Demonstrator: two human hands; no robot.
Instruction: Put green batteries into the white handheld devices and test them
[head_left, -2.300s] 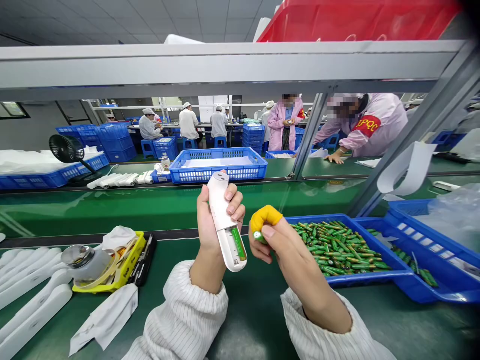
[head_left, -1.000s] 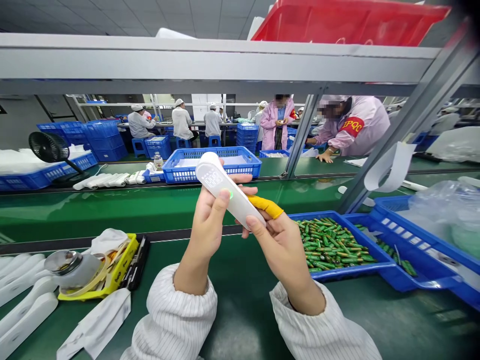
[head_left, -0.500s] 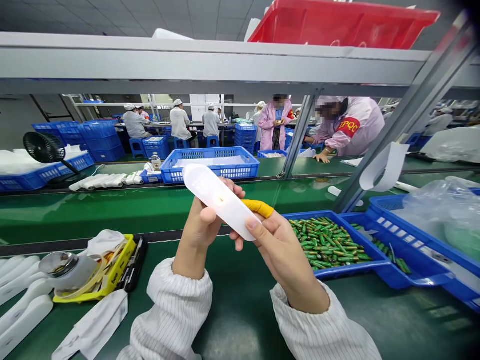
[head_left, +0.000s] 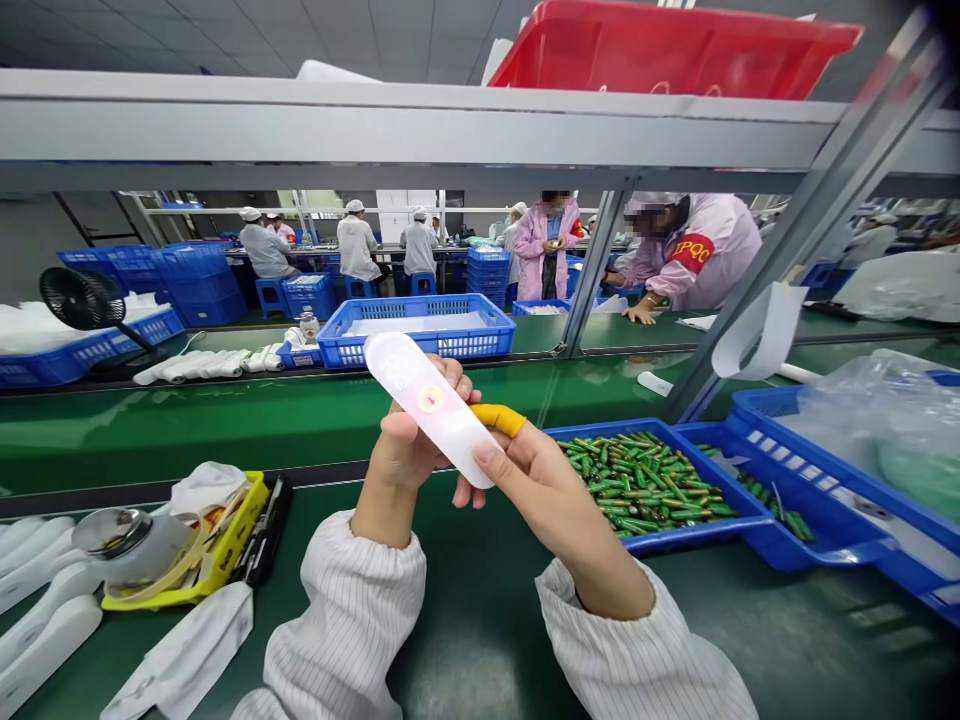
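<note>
We grip the long white plastic handheld device (head_left: 431, 405) w/ both: left hand (head_left: 405, 450) wrapped round it, right hand (head_left: 536, 480) pinching its lower end, above the green surface (head_left: 480, 620).

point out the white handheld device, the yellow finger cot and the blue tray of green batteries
white handheld device (head_left: 427, 405), head view, its glowing button
yellow finger cot (head_left: 499, 418), head view, its middle
blue tray of green batteries (head_left: 697, 538), head view, front rim
</note>
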